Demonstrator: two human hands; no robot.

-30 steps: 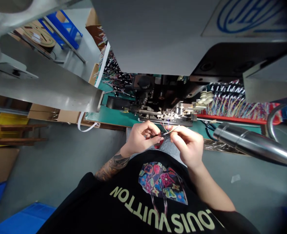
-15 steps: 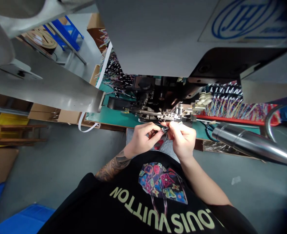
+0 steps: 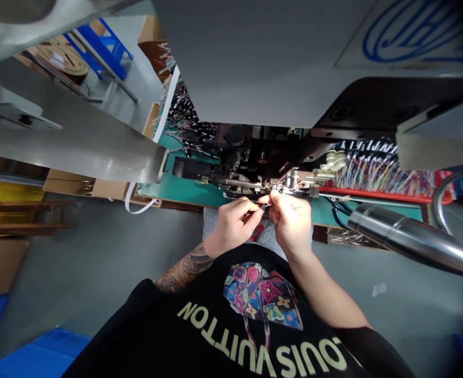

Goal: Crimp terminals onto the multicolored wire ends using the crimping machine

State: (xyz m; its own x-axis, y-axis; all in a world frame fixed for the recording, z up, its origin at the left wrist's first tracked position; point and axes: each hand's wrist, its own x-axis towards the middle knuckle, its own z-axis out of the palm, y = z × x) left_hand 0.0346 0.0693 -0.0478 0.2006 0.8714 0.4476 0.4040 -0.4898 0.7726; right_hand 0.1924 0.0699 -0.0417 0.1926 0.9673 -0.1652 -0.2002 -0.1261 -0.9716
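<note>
Both hands meet just in front of the crimping machine's metal working area [image 3: 274,187]. My left hand [image 3: 233,226] is closed, its thumb and fingertips pinching a small dark cable [image 3: 263,207]. Close beside it, my right hand [image 3: 293,223] is also closed, with thumb and forefinger pinched at thin wires of the same cable, right at the machine's front edge. The fingers cover most of the cable, so its ends are hard to make out.
A red tray [image 3: 392,195] with many multicoloured wire ends stands at the right, near blue-handled pliers [image 3: 339,210]. Black cables [image 3: 182,113] lie in a bunch on the left. A shiny metal lamp arm [image 3: 408,233] reaches in from the right; the grey machine housing [image 3: 247,63] hangs overhead.
My right hand has shifted slightly up and left, bringing its fingertips to the machine's metal parts. The left hand stays nearly in place. The view has moved a little.
</note>
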